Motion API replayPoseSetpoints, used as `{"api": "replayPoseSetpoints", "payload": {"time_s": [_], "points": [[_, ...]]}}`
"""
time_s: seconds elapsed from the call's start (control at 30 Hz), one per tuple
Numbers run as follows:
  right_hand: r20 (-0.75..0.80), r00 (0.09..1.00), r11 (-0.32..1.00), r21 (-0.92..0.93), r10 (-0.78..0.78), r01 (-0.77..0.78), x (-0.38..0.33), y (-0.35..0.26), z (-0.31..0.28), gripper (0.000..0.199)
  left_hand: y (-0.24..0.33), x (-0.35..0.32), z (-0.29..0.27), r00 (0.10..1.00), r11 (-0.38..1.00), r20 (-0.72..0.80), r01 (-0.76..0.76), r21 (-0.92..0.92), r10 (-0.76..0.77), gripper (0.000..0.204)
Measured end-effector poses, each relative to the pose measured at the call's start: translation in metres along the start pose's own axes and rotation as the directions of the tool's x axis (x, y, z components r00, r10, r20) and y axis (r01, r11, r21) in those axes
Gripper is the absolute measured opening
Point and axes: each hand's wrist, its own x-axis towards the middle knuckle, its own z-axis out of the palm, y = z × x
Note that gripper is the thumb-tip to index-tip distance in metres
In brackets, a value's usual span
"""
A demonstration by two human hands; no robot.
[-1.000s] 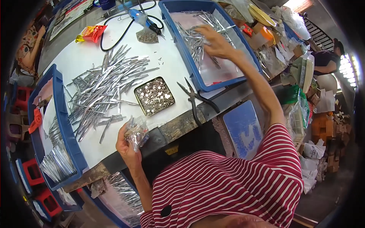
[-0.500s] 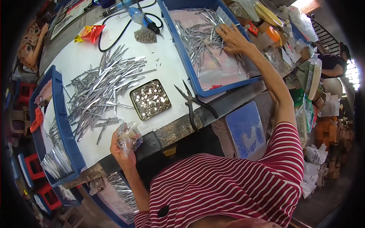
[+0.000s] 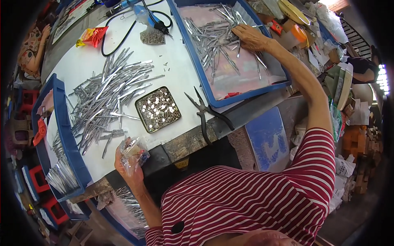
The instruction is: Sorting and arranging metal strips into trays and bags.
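Observation:
My left hand (image 3: 130,171) is closed around a crumpled clear plastic bag (image 3: 135,153) at the table's front edge. What the bag contains is hard to make out. Over in the large blue tray (image 3: 200,69), my right hand (image 3: 253,38) has its fingers bent and drawn together on the right side of a heap of thin metal strips (image 3: 213,37). Its fingertips touch the heap, and whatever lies under them is hidden. Between my hands are a square tin (image 3: 159,110) full of small metal bits and black-handled pliers (image 3: 204,108) lying spread.
A big pile of metal strips (image 3: 108,92) covers the table's left part. Beyond are a red-yellow packet (image 3: 92,37), a bag of small bits (image 3: 152,37) and a blue corded tool (image 3: 150,18). A second blue tray (image 3: 67,123) borders the left. Another person's arm (image 3: 39,51) shows far left.
My right hand has drawn its spread fingers together over the heap, its arm swinging a little outward. My left hand, still holding the bag, has shifted slightly left in the picture.

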Motion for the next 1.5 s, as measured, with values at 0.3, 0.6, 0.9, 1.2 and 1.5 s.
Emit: {"api": "replayPoseSetpoints", "payload": {"time_s": [0.3,0.6,0.9,1.2,1.5], "points": [[-0.121,0.989,0.997,-0.001,0.082,-0.083,0.011,0.007,0.020,0.043,-0.002,0.001,-0.004,1.000,0.999,0.005,0.003,0.037,-0.003,0.057],[-0.247,0.960,0.987,-0.061,0.132,-0.151,0.024,0.003,0.021,0.038,-0.001,0.003,-0.003,1.000,1.000,0.023,0.011,-0.009,-0.011,0.052],[-0.211,0.915,0.934,-0.033,0.342,-0.357,0.017,-0.016,0.019,0.011,0.002,0.001,-0.001,0.999,0.999,0.051,0.006,-0.036,-0.004,0.042],[-0.260,0.866,0.902,0.067,0.428,-0.426,0.023,-0.034,-0.035,0.030,0.002,0.002,-0.004,0.991,1.000,0.132,-0.030,0.008,0.029,0.034],[-0.477,0.870,0.986,-0.035,0.127,-0.163,0.111,-0.156,-0.159,0.023,0.015,0.000,-0.002,0.984,0.999,0.176,-0.022,-0.034,0.028,0.030]]}}
